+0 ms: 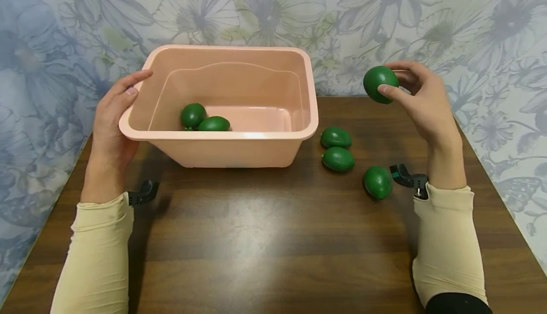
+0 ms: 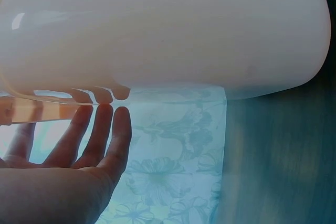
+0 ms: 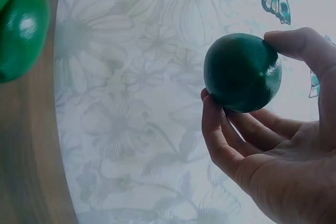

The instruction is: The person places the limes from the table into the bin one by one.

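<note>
My left hand (image 1: 113, 119) grips the left rim of a pale pink plastic tub (image 1: 239, 150). In the left wrist view the fingers (image 2: 100, 140) lie against the tub's outer wall. Two green limes, one rounder lime (image 1: 193, 115) and one longer lime (image 1: 214, 124), show inside at the left, with a sliver of green beside them. Above the table's back right, my right hand (image 1: 423, 95) pinches a dark green lime (image 1: 378, 84) between thumb and fingers; the right wrist view shows this lime (image 3: 241, 72) clear of the table.
Right of the tub, two limes lie close together, a rear lime (image 1: 336, 137) and a front lime (image 1: 338, 159). Another lime (image 1: 378, 182) lies nearer my right sleeve (image 1: 446, 242). Behind the brown wooden table (image 1: 256, 228) stands a flower-patterned wall (image 1: 342, 19).
</note>
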The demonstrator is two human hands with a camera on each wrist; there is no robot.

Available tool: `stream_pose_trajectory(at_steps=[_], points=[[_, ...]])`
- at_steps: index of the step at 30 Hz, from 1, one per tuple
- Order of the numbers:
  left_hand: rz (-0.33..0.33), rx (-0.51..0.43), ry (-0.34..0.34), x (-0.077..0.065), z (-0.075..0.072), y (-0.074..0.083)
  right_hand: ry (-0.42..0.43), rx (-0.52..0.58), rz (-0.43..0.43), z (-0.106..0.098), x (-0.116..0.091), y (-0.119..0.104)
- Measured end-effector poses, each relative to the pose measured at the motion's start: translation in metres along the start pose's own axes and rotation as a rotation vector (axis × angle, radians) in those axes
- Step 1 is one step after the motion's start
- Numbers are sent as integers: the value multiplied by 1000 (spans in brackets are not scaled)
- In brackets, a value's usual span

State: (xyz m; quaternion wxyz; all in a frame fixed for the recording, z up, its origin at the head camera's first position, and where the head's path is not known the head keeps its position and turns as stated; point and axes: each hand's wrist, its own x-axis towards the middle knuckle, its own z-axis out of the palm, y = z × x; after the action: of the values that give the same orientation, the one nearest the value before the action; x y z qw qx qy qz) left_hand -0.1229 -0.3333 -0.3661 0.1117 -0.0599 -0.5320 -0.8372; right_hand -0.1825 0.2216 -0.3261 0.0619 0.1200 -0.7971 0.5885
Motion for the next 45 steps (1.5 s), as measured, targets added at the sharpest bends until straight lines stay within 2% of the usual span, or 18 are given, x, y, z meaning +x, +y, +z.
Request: stream_pose_trajectory(at_steps=[4,9,13,21,27,35,42,45], points=[[-1,8,5,1,2,-1,10,57,-28,9,9,-1],[-8,27,3,0,5,-1,22,73,-12,19,18,-4],[-9,29,3,0,5,0,45,134,-7,26,25,-9],[-3,34,7,-3,6,-3,112,129,-120,44,42,-23],[3,26,6,-4,5,-3,136,173,-181,62,51,-30],[17,16,33,-4,1,2,97,155,-188,85,56,-42],[6,18,36,-4,2,3,97,244,-217,96,58,-53],[6,14,33,-4,3,2,79,231,-239,102,63,-56]])
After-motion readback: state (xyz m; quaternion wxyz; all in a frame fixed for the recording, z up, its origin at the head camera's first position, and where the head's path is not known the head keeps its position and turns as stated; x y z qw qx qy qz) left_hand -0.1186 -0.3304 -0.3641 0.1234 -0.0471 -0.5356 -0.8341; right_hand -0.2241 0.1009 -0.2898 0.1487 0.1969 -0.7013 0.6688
